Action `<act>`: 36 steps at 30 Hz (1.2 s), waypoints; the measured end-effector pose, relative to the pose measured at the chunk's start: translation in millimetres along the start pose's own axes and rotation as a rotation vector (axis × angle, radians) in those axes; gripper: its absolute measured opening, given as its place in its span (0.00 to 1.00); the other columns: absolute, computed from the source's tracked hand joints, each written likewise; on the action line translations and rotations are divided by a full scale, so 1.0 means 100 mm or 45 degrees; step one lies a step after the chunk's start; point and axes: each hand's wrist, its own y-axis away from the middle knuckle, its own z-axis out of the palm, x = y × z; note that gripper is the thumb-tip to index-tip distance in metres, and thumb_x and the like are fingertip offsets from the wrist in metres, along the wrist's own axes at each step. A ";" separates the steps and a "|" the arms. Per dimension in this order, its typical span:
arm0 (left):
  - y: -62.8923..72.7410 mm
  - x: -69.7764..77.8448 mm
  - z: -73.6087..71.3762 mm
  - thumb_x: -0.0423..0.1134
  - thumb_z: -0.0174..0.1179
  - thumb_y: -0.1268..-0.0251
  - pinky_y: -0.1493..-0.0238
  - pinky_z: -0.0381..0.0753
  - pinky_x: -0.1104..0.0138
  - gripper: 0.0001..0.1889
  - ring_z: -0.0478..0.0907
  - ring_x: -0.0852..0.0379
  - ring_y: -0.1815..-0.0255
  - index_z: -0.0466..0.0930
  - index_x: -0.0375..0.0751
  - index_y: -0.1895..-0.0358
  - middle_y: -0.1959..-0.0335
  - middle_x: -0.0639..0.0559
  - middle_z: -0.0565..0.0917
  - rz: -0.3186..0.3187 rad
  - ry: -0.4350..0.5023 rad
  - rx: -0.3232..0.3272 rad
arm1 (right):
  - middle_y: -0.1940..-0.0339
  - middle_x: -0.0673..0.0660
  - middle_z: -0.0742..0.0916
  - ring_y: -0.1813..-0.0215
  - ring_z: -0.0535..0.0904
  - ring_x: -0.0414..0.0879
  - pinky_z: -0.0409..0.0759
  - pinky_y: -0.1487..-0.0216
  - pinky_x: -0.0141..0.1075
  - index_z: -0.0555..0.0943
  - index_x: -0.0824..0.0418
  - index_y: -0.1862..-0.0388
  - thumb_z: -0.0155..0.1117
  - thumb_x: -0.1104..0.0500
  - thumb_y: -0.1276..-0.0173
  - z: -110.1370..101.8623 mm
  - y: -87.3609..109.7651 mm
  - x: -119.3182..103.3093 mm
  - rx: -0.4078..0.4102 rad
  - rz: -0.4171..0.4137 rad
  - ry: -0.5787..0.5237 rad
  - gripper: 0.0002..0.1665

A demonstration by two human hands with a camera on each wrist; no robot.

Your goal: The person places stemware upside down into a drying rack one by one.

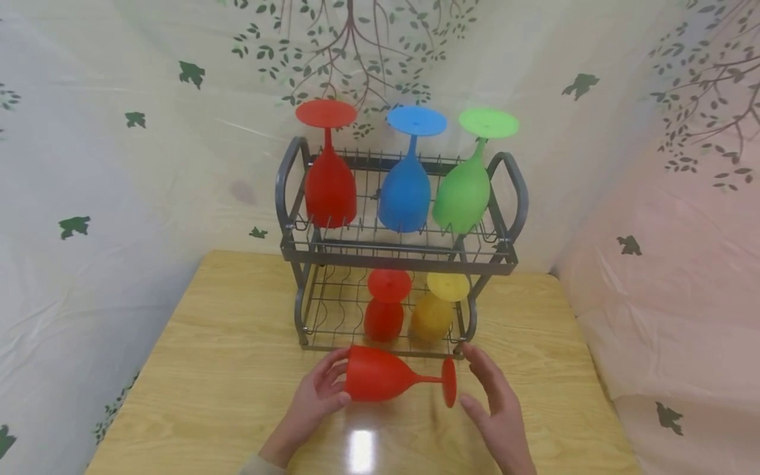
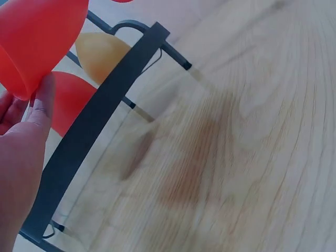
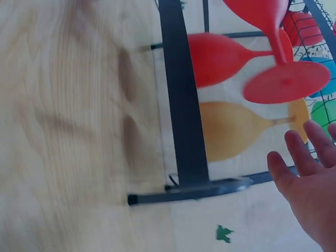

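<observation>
A red goblet (image 1: 380, 375) lies sideways in the air in front of the rack, its stem and foot pointing right. My left hand (image 1: 315, 399) grips it at the rim of the bowl, thumb on the near side; the left wrist view shows the thumb (image 2: 44, 102) against the red bowl (image 2: 44, 34). To the right of the foot, my right hand (image 1: 500, 412) is spread with fingers apart. A small gap separates it from the goblet in the head view. In the right wrist view, the held goblet's foot (image 3: 286, 83) appears above the right hand's fingers (image 3: 302, 152).
A dark two-tier rack (image 1: 398, 258) stands on the wooden table (image 1: 237, 369). Upside down on its upper tier are a red goblet (image 1: 330, 188), a blue goblet (image 1: 406, 191) and a green goblet (image 1: 464, 194). Below are another red goblet (image 1: 384, 321) and a yellow goblet (image 1: 431, 318).
</observation>
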 end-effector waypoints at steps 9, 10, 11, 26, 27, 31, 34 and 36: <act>0.03 -0.05 0.03 0.38 0.67 0.29 0.33 0.76 0.60 0.33 0.75 0.55 0.30 0.66 0.42 0.24 0.30 0.52 0.77 0.012 0.110 0.087 | 0.23 0.73 0.69 0.23 0.69 0.50 0.68 0.25 0.35 0.57 0.74 0.20 0.58 0.75 0.26 0.07 0.05 0.00 -0.028 -0.014 -0.346 0.38; 0.03 -0.06 0.04 0.39 0.67 0.28 0.32 0.76 0.60 0.32 0.74 0.55 0.29 0.66 0.44 0.24 0.29 0.52 0.76 0.016 0.125 0.093 | 0.23 0.71 0.70 0.23 0.69 0.50 0.68 0.25 0.35 0.57 0.73 0.20 0.58 0.74 0.25 0.08 0.06 0.00 -0.017 0.014 -0.354 0.38; 0.03 -0.06 0.04 0.40 0.66 0.28 0.32 0.75 0.60 0.31 0.74 0.55 0.29 0.67 0.45 0.25 0.29 0.52 0.76 0.021 0.144 0.096 | 0.23 0.70 0.70 0.23 0.70 0.50 0.69 0.26 0.35 0.57 0.72 0.20 0.58 0.73 0.25 0.09 0.07 0.00 -0.006 0.044 -0.369 0.38; -0.04 -0.19 0.19 0.42 0.63 0.26 0.28 0.72 0.57 0.29 0.76 0.53 0.32 0.68 0.44 0.26 0.32 0.49 0.78 0.040 0.377 0.103 | 0.28 0.58 0.79 0.29 0.77 0.45 0.77 0.31 0.39 0.64 0.69 0.22 0.66 0.67 0.27 0.46 0.08 0.10 0.016 0.246 -0.511 0.37; -0.05 -0.20 0.21 0.42 0.62 0.25 0.27 0.71 0.57 0.28 0.76 0.53 0.32 0.68 0.44 0.26 0.31 0.49 0.78 0.044 0.411 0.093 | 0.29 0.57 0.80 0.30 0.77 0.44 0.77 0.32 0.38 0.66 0.69 0.23 0.66 0.67 0.27 0.49 0.08 0.09 0.014 0.248 -0.500 0.36; -0.06 -0.21 0.28 0.42 0.61 0.24 0.24 0.67 0.56 0.28 0.73 0.51 0.29 0.68 0.42 0.26 0.30 0.48 0.76 0.060 0.538 0.060 | 0.31 0.55 0.82 0.31 0.78 0.44 0.78 0.33 0.38 0.69 0.70 0.26 0.66 0.71 0.30 0.60 0.08 0.09 -0.008 0.200 -0.533 0.34; -0.06 -0.21 0.33 0.42 0.60 0.23 0.24 0.67 0.56 0.27 0.73 0.50 0.29 0.68 0.40 0.26 0.30 0.46 0.76 0.073 0.590 0.035 | 0.33 0.52 0.83 0.33 0.79 0.43 0.78 0.33 0.37 0.71 0.69 0.28 0.68 0.72 0.31 0.67 0.07 0.09 -0.011 0.169 -0.539 0.33; -0.06 -0.21 0.36 0.42 0.59 0.22 0.24 0.67 0.57 0.26 0.73 0.50 0.30 0.68 0.39 0.26 0.30 0.45 0.76 0.085 0.600 0.020 | 0.34 0.51 0.83 0.34 0.80 0.42 0.78 0.34 0.35 0.71 0.67 0.28 0.69 0.71 0.33 0.70 0.06 0.08 -0.007 0.165 -0.500 0.34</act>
